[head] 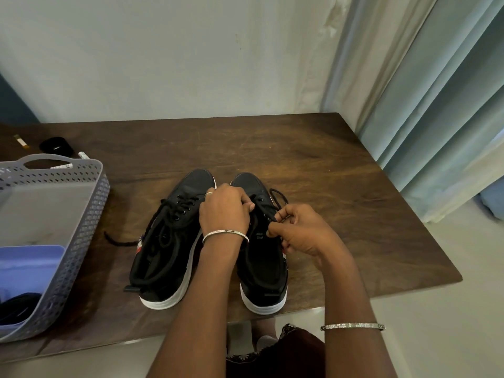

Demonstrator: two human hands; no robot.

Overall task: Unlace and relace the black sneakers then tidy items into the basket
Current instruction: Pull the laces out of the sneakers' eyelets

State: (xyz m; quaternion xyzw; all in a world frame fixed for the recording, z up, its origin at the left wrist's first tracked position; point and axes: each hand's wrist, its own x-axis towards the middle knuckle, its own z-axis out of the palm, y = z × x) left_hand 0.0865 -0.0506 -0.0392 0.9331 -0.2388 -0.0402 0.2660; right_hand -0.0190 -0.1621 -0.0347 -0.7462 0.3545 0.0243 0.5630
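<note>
Two black sneakers with white soles stand side by side on the wooden table point(313, 165), toes pointing away. The left sneaker point(169, 246) is laced, with one lace end trailing left onto the table. Over the right sneaker point(263, 271), my left hand point(223, 211) pinches its black lace point(278, 197) near the upper eyelets. My right hand point(297, 230) pinches the same lace at the shoe's right side, and a loop of it rises beyond my fingers. The grey perforated basket point(90, 214) sits at the left.
Inside the basket lie a blue item point(30, 268) and a dark item point(16, 306). Behind the basket are a black round object point(56, 145), a small yellow-white stick point(19, 140) and a white tube point(83, 154). Pale curtains point(436, 105) hang at the right beyond the table's edge.
</note>
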